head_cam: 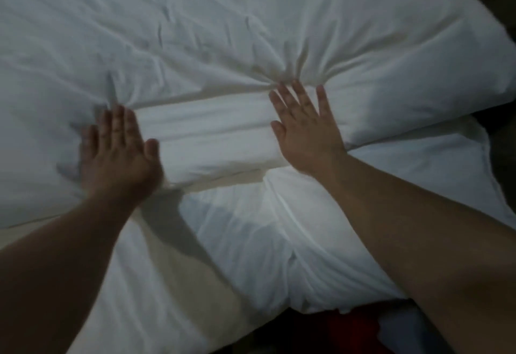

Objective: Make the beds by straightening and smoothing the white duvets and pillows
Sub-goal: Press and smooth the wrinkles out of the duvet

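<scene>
1. A white pillow (363, 32), plump and creased, fills the upper part of the view. Its wrinkles run together toward its near edge.
2. A white duvet (279, 242) lies under the pillow's near edge and bulges out toward the person, with a seam running across it.
3. A cream sheet (195, 284) shows on the near side of the pillow, to the left of the duvet, partly in shadow.
4. A flattened band of fabric (206, 136) sits along the pillow's near edge, pressed lower than the puffed parts on either side.
5. The left hand (117, 152) lies flat at the left end of that band. Its fingers are straight and close together, and it presses into the pillow.
6. The right hand (304, 130) lies flat at the right end of the band, well apart from the left. Its fingers are spread and grip nothing, and the cloth bunches at its fingertips.
7. A red cloth (351, 325) peeks out beyond the duvet's near edge, farthest from the pillow.
</scene>
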